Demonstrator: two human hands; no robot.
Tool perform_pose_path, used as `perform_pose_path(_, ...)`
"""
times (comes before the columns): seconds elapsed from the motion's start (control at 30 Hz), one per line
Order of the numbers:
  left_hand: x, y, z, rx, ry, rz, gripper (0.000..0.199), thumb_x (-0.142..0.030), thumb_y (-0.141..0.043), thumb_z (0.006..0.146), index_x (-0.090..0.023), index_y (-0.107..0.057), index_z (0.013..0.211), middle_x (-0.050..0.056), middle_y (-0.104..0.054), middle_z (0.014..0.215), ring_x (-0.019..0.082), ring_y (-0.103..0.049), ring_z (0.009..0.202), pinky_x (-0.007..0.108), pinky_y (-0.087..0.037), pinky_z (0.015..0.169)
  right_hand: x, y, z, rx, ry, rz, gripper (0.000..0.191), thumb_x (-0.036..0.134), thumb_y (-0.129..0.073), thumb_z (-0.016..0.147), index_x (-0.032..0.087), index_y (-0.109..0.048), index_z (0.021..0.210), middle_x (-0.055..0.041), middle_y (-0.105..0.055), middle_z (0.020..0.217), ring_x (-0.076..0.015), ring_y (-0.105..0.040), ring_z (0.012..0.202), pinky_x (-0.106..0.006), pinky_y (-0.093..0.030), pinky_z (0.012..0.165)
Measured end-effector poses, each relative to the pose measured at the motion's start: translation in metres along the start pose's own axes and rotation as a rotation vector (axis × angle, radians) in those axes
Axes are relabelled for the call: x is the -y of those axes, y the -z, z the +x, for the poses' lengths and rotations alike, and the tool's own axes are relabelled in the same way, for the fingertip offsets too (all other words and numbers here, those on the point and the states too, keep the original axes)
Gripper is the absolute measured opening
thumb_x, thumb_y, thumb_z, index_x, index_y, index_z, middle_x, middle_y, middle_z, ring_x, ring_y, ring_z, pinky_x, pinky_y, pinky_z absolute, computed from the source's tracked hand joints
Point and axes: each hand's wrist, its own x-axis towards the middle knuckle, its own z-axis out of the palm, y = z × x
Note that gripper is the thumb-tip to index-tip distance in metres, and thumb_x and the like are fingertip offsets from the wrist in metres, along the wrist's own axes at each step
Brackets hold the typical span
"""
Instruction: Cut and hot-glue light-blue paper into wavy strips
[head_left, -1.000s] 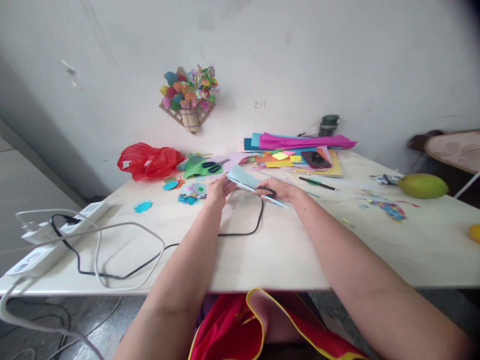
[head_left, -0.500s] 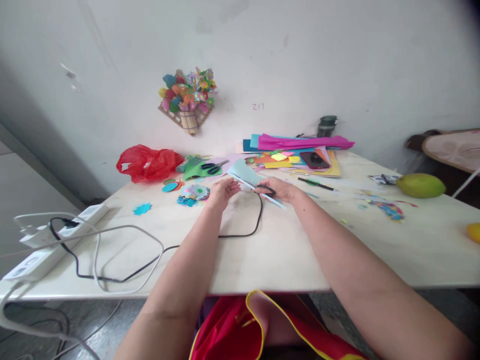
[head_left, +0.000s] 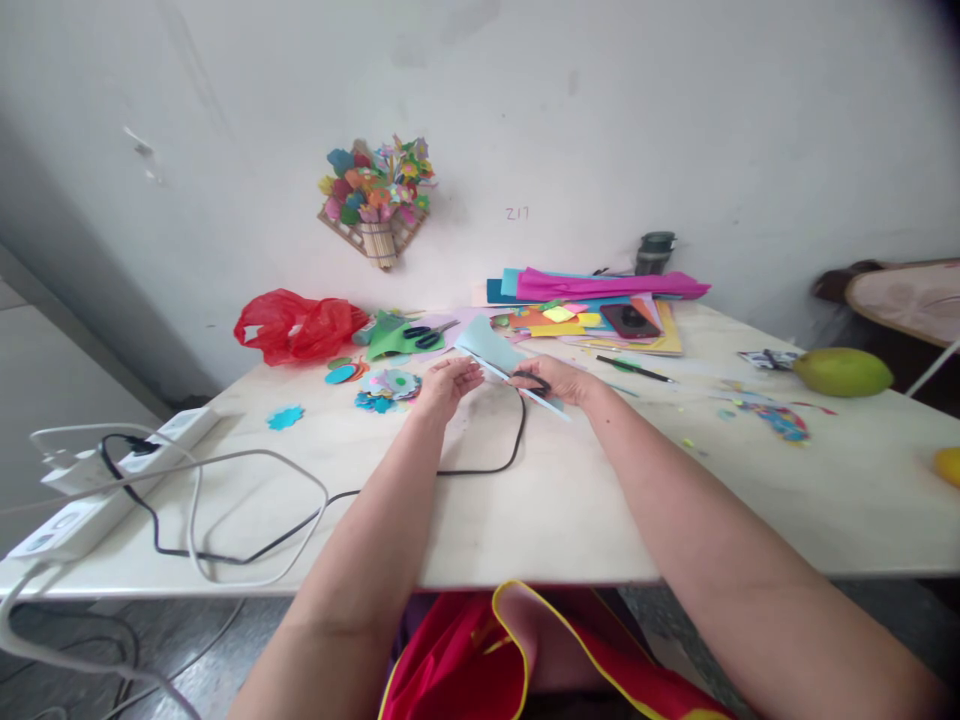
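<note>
A broad, pale table (head_left: 540, 530) with a smooth, faintly clouded top spreads beneath everything. At its far left a red bag (head_left: 296, 325) of thin plastic slumps in soft crinkles; at the back, a rumpled magenta sheet (head_left: 607, 283) lies in long folds. A glossy, oval green fruit (head_left: 843, 371) rests on the right. Near the middle, the person's right hand (head_left: 564, 378) is wrapped around the scissors' handles, while the left hand (head_left: 452, 384) has its fingertips pinched on the near edge of the pale blue paper (head_left: 487, 345). The paper sits between both hands, matte, flat and tapering toward a narrow, straight edge. The scissors (head_left: 535, 381) show black, looped handles; their blades are hard to make out.
</note>
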Motion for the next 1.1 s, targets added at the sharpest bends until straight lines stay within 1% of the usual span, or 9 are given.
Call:
perform_pose_path(0.2, 0.0012, 0.0017, -0.0007, 0.038, -0.009, 0.023, 0.009, -0.015, -0.065, 0.066, -0.010, -0.061, 0.072, 0.005, -0.065, 0.065, 0.013, -0.063, 0.060, 0.029, -0.053, 0.066, -0.0007, 0.0006, 0.0001, 0.007, -0.018, 0.025, 0.030, 0.042, -0.063, 0.072, 0.014, -0.054, 0.075, 0.0052, -0.045, 0.050, -0.0046, -0.038, 0.039, -0.018, -0.025, 0.037)
perform_pose_path(0.33, 0.0006, 0.0012, -0.0018, 0.048, -0.012, 0.024, 0.007, -0.014, -0.064, 0.065, -0.010, -0.061, 0.070, 0.004, -0.065, 0.064, 0.013, -0.062, 0.059, 0.028, -0.053, 0.064, 0.0020, -0.0004, -0.0016, 0.026, -0.021, 0.041, 0.027, 0.039, -0.061, 0.074, 0.013, -0.055, 0.078, 0.0037, -0.050, 0.050, -0.0051, -0.040, 0.037, -0.018, -0.028, 0.036)
perform_pose_path(0.5, 0.0020, 0.0008, -0.0012, 0.057, 0.010, 0.044, 0.006, -0.012, -0.064, 0.064, -0.010, -0.060, 0.068, 0.005, -0.065, 0.064, 0.013, -0.062, 0.059, 0.029, -0.053, 0.064, 0.0033, -0.0015, -0.0026, 0.043, -0.008, 0.042, 0.026, 0.039, -0.058, 0.077, 0.013, -0.056, 0.080, 0.0033, -0.052, 0.050, -0.0047, -0.038, 0.034, -0.019, -0.024, 0.032)
perform_pose_path(0.77, 0.0067, 0.0011, -0.0014, 0.098, 0.020, 0.076, 0.007, -0.014, -0.065, 0.065, -0.009, -0.061, 0.068, 0.006, -0.066, 0.066, 0.014, -0.063, 0.060, 0.030, -0.053, 0.066, -0.0050, 0.0003, 0.0022, 0.064, -0.007, 0.071, 0.030, 0.043, -0.056, 0.077, 0.013, -0.056, 0.082, 0.0033, -0.054, 0.051, -0.0045, -0.039, 0.034, -0.018, -0.027, 0.033)
perform_pose_path(0.93, 0.0063, 0.0009, -0.0018, 0.090, 0.021, 0.072, 0.008, -0.014, -0.066, 0.065, -0.009, -0.061, 0.068, 0.006, -0.065, 0.066, 0.014, -0.063, 0.060, 0.030, -0.053, 0.066, -0.0042, -0.0015, 0.0025, 0.065, 0.010, 0.090, 0.031, 0.044, -0.057, 0.075, 0.013, -0.056, 0.082, 0.0036, -0.052, 0.050, -0.0047, -0.038, 0.034, -0.019, -0.027, 0.033)
perform_pose_path(1.1, 0.0048, -0.0009, -0.0032, 0.079, 0.026, 0.070, 0.007, -0.012, -0.065, 0.065, -0.009, -0.060, 0.067, 0.006, -0.065, 0.064, 0.014, -0.063, 0.060, 0.031, -0.053, 0.068, -0.0016, -0.0033, 0.0024, 0.062, -0.010, 0.082, 0.029, 0.043, -0.057, 0.075, 0.014, -0.055, 0.081, 0.0038, -0.051, 0.050, -0.0052, -0.039, 0.035, -0.019, -0.026, 0.033)
